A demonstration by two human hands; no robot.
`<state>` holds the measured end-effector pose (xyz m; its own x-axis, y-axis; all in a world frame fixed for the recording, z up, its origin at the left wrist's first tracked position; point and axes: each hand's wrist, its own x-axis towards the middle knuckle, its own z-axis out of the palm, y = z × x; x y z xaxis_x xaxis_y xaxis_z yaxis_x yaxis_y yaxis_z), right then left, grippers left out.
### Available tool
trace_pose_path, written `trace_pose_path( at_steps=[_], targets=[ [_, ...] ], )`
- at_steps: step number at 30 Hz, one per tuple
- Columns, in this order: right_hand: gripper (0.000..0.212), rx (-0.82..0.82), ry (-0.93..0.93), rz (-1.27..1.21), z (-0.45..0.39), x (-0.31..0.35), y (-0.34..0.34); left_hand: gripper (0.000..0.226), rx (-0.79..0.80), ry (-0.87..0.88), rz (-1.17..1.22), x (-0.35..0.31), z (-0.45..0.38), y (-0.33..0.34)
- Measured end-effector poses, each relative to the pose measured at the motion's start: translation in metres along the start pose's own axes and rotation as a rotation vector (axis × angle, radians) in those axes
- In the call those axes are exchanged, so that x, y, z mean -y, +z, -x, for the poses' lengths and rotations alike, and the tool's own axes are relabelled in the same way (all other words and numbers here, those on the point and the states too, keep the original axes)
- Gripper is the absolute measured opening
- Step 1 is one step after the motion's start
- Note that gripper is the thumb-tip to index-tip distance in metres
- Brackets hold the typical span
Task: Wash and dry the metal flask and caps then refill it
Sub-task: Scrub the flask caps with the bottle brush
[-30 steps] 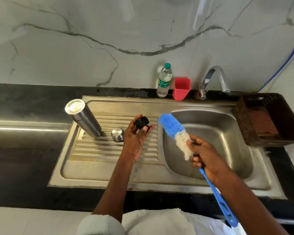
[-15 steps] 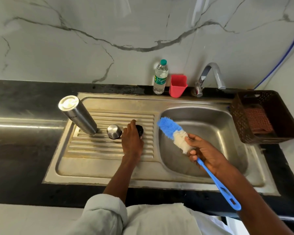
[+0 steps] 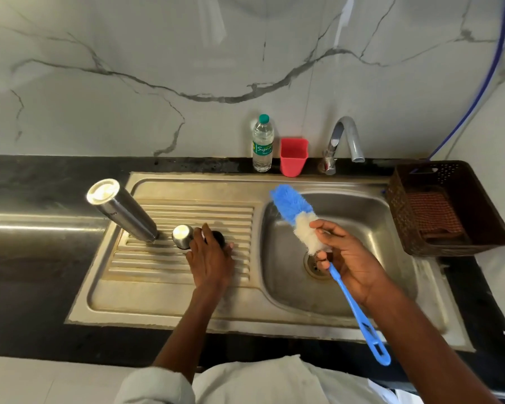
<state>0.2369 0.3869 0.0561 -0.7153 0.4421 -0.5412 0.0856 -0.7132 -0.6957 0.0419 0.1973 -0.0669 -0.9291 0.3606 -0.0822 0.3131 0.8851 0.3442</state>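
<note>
Plastic water bottle (image 3: pixel 262 144), far edge of the counter left of the red cup (image 3: pixel 293 156): green label, white script, partly legible "Sign…"; metal flask (image 3: pixel 122 210), left on the drainboard: small dark print, illegible.

Steel sink unit (image 3: pixel 164 298) set in a black countertop (image 3: pixel 27 287), with a ribbed drainboard (image 3: pixel 158 258) at 9 o'clock of the basin (image 3: pixel 362 217); a round drain (image 3: pixel 314 265) lies in the basin floor. At 12 o'clock of the basin, along the marble-patterned wall (image 3: pixel 129 83): a clear plastic water bottle (image 3: pixel 262 144) with a green cap, a red cup (image 3: pixel 293 156) just beside it, and a curved chrome tap (image 3: pixel 344 141). At 3 o'clock, a brown perforated basket (image 3: pixel 484 217) holding a reddish-brown cloth (image 3: pixel 433 214). A blue hose (image 3: pixel 484 83) runs up the wall above the basket.
</note>
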Motion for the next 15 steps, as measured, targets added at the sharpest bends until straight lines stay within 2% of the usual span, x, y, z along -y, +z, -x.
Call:
trace_pose_path(
  at_steps=[2, 5, 10, 12, 15],
  targets=[
    [0.025, 0.036, 0.023, -0.014, -0.002, 0.008, 0.002, 0.076, -0.055, 0.036, 0.068, -0.011, 0.008, -0.009],
    [0.039, 0.069, 0.100, -0.004, -0.007, 0.021, 0.006, 0.078, -0.093, 0.280, 0.234, -0.034, 0.011, -0.023],
    [0.059, 0.154, 0.182, 0.097, -0.013, 0.040, 0.019, 0.107, 0.064, 0.621, 0.168, -0.086, -0.010, -0.043],
    [0.056, 0.183, 0.142, 0.144, -0.013, 0.047, 0.023, 0.097, 0.089, 0.674, 0.137, -0.098, -0.021, -0.042],
    [0.051, 0.189, 0.021, 0.241, -0.011, 0.055, 0.025, 0.070, 0.079, 0.657, 0.171, -0.111, -0.031, -0.042]
  ],
)
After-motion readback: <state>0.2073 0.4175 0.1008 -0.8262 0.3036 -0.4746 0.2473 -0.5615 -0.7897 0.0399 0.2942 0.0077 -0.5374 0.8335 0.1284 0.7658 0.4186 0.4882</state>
